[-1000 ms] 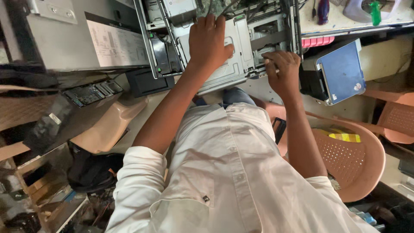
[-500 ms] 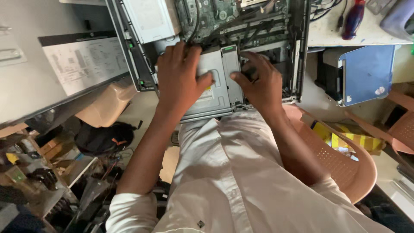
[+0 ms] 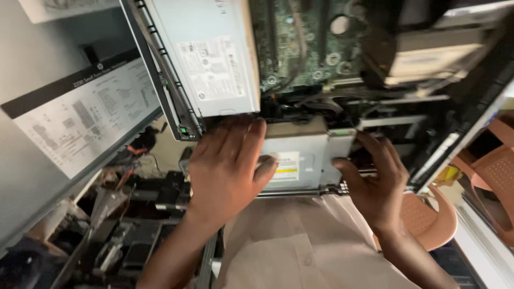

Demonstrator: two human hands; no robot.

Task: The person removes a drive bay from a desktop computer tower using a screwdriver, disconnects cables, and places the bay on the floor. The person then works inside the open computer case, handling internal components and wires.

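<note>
Your left hand [image 3: 227, 168] lay flat, fingers spread, on the grey drive cage [image 3: 308, 160] inside the open computer case [image 3: 176, 101]; your right hand [image 3: 375, 182] gripped the cage's right edge, just below the green motherboard [image 3: 300, 48].

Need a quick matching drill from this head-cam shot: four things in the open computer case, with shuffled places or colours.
Things:
1. left hand
2. right hand
3. circuit board
4. plastic chair

Descriptions:
A. green, at the top of the open case
B. salmon pink, low on the right
C. flat on the near left end of the silver drive
D. gripping the silver drive's right end

Pairs: 1-C, 2-D, 3-A, 4-B
</note>
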